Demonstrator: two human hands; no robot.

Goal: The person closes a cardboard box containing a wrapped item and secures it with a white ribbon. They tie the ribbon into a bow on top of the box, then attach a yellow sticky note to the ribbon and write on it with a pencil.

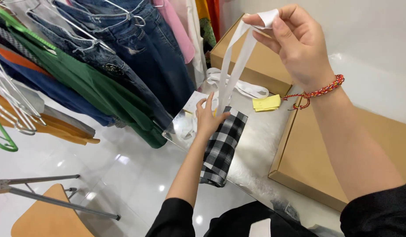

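Closest to the lens, black sleeves on both forearms, and the right forearm rises up the right side of the view with a red braided bracelet (319, 92) at the wrist. Up top, the right hand (295, 39) is pinched shut on the end of a white ribbon (236, 66), thumb and fingertips closed over the folded tip. The ribbon hangs down in two strands, taut, toward the left hand (208, 119). That left hand lies flat, fingers spread and loosely open, pressing on a folded black-and-white checked cloth (222, 149); the ribbon strands meet it at the fingers, though whether any finger actually grips the ribbon I cannot tell. The checked cloth lies on a shiny metal table (260, 153), its lower end hanging over the near edge. More white ribbon lies loosely coiled on the table beyond the hand. Just beside that, a small stack of yellow paper slips (266, 103). A flat cardboard box (326, 158) sits on the right of the table, another cardboard box (251, 57) behind. On the left, a rail of hanging clothes: blue jeans (146, 48), a green garment (97, 92), a pink piece further back. Bottom left, a wooden stool (45, 215) on the glossy white floor.
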